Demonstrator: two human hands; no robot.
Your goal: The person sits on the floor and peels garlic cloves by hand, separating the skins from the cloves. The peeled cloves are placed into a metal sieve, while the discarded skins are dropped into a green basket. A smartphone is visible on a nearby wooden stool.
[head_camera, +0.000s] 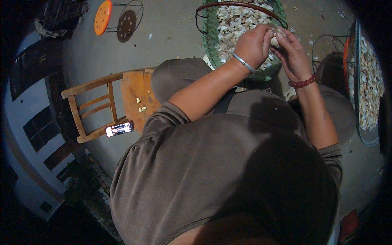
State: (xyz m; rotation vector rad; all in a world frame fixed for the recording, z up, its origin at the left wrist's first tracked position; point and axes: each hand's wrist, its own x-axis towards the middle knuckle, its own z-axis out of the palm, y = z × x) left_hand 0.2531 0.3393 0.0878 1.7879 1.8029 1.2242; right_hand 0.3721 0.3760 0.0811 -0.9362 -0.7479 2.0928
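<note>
A pale garlic bulb (275,40) is pinched between the fingers of my two hands, above a green basket (209,39). My left hand (252,44), with a silver bracelet at its wrist, grips the bulb from the left. From the other side my right hand (292,53), wearing red beads, closes its thumb and fingers on it. Below both hands, the basket holds a heap of garlic pieces and papery skins (234,26). A brown curved handle (235,4) arches over the basket's far part. Fingers hide some of the bulb.
To my left stands a wooden chair (130,92) with several peeled cloves (142,109) on its seat. A lit phone (119,129) rests at its edge. On my right, a broad tray of garlic (366,88) sits over an orange stool (346,61). Another orange stool (103,17) stands far left.
</note>
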